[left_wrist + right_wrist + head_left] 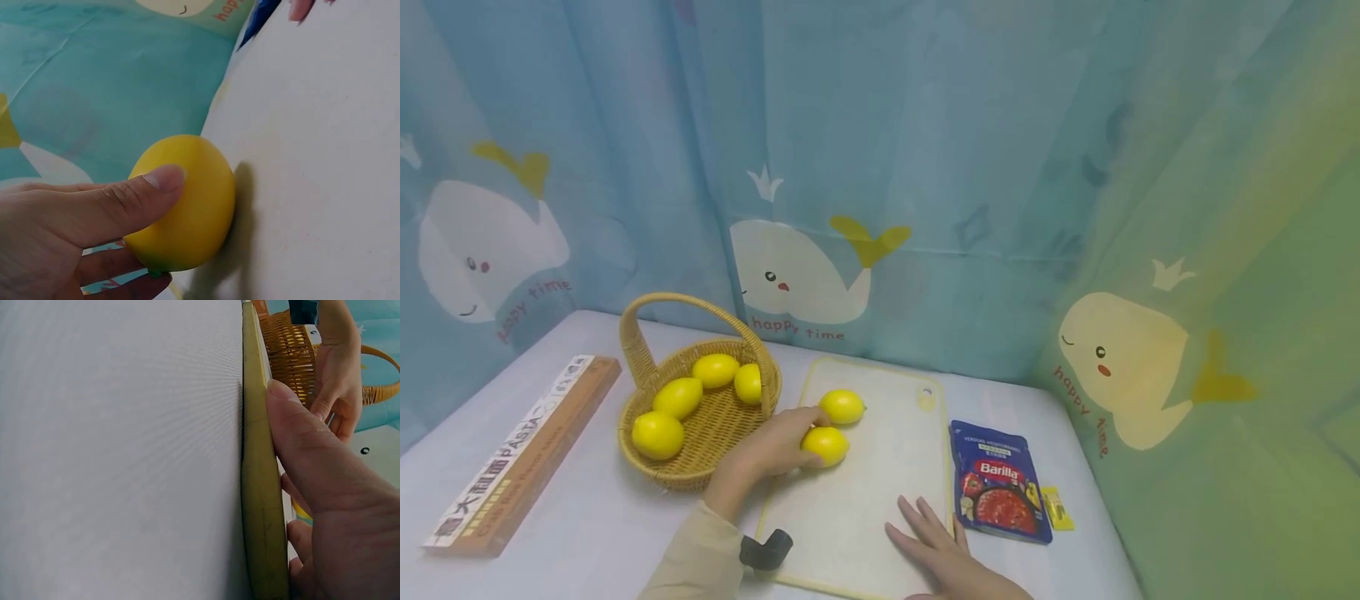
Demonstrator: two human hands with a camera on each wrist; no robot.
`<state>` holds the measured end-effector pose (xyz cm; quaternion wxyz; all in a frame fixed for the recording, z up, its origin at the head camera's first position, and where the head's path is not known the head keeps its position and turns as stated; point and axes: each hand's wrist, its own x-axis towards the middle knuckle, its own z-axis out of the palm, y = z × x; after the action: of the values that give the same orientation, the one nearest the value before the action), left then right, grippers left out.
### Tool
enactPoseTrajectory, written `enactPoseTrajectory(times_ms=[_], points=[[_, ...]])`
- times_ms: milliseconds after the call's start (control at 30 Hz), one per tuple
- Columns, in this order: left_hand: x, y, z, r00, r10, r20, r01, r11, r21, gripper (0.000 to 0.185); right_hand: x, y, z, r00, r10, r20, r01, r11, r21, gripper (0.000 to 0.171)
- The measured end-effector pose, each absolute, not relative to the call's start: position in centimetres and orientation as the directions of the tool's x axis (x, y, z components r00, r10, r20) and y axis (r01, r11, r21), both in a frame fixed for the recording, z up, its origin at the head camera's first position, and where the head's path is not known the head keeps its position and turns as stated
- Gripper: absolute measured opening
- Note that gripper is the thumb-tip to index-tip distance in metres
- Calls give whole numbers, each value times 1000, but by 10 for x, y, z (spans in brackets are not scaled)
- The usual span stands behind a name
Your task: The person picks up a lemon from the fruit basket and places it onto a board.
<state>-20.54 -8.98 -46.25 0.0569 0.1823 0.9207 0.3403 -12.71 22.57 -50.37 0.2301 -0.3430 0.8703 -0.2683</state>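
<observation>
My left hand (775, 450) grips a yellow lemon (826, 444) that rests on the white cutting board (865, 508); thumb and fingers curl round the lemon (184, 203) in the left wrist view. A second lemon (842, 407) lies on the board just behind it. My right hand (936, 546) lies flat on the board's near right part with fingers straight; its thumb (306, 450) lies against the board's yellow edge (257, 487). A wicker basket (700, 442) left of the board holds three lemons (679, 397).
A long pasta box (520, 454) lies at the left of the white table. A blue Barilla sauce pouch (1000, 483) and a small yellow packet (1057, 508) lie right of the board. A whale-print curtain (880, 167) hangs close behind. A black wrist strap (766, 550) shows.
</observation>
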Motion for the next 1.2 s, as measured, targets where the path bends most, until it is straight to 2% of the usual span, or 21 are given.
enactPoseTrajectory(times_ms=[600, 1200], points=[[-201, -79, -465, -929, 368, 43, 302, 687, 661, 46, -125, 239, -502, -666, -726, -171, -514, 613, -600, 76], [-200, -87, -464, -944, 328, 24, 264, 714, 648, 50, -123, 230, -508, -645, -758, -100, -547, 549, -632, 73]])
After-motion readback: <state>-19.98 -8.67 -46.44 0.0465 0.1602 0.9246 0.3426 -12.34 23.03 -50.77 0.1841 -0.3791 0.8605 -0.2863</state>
